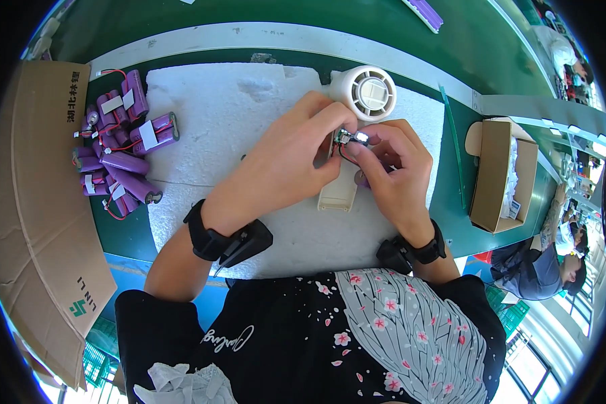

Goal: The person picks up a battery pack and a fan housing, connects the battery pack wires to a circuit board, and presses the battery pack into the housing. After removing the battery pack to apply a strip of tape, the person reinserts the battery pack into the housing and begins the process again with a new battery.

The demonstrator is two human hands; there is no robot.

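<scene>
A black flower-printed shirt [400, 326] lies below both hands. Between them, the right hand [398, 165] pinches a small wired circuit board [344, 137]; the left hand [289, 151] touches its other side, whether clamped I cannot tell. A cream fan [372, 94] sits just beyond.

Foam sheet [209, 108] on bench [464, 237]. Batteries [124, 163] heaped at sheet's left edge, carton [40, 202] left of them. Fan [372, 94] toward far edge; box [486, 172] to right.
</scene>
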